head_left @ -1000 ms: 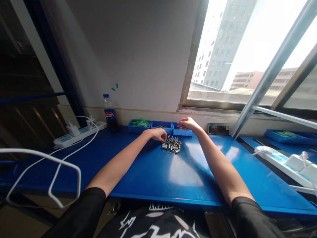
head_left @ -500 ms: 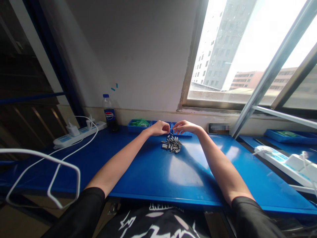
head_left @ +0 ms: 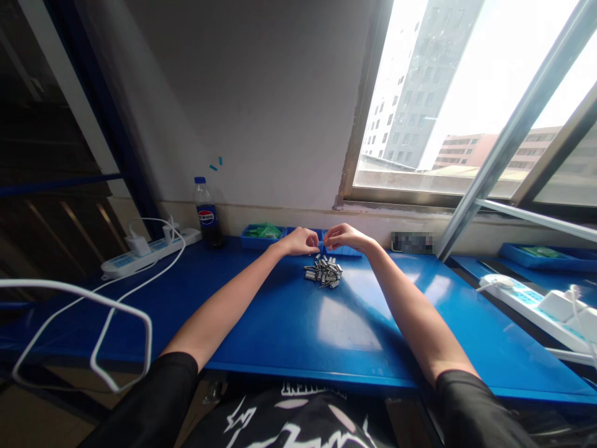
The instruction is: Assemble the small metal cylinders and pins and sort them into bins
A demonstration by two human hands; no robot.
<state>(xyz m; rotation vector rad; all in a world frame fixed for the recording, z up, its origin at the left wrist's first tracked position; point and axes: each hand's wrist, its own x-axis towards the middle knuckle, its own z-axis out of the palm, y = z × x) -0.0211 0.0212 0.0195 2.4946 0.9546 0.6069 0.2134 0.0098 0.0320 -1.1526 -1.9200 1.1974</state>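
A heap of small silver-and-black cylindrical metal parts [head_left: 323, 274], some with thin pins, lies on the blue table [head_left: 280, 323]. Just above the heap's far left side is my left hand [head_left: 300, 241], its thumb and forefinger pinched together. Whatever sits between those fingertips is too small to make out. My right hand [head_left: 344, 236] faces it from the other side, fingers curled and tips close together, a small gap from the left fingertips. What the right fingers hold, if anything, cannot be seen clearly. Blue bins [head_left: 347, 251] stand behind both hands, partly covered by them.
A blue tray with green bags [head_left: 263, 231] stands left of the hands, near a cola bottle [head_left: 206, 214]. White power strips [head_left: 140, 254] with looping cables lie at left and right. A phone-like dark object [head_left: 411, 242] leans by the wall. A metal bar [head_left: 485, 143] slants at right.
My right hand's fingers have drawn in from a more stretched pose to a curled one. The left hand stays nearly in place, and the heap looks the same.
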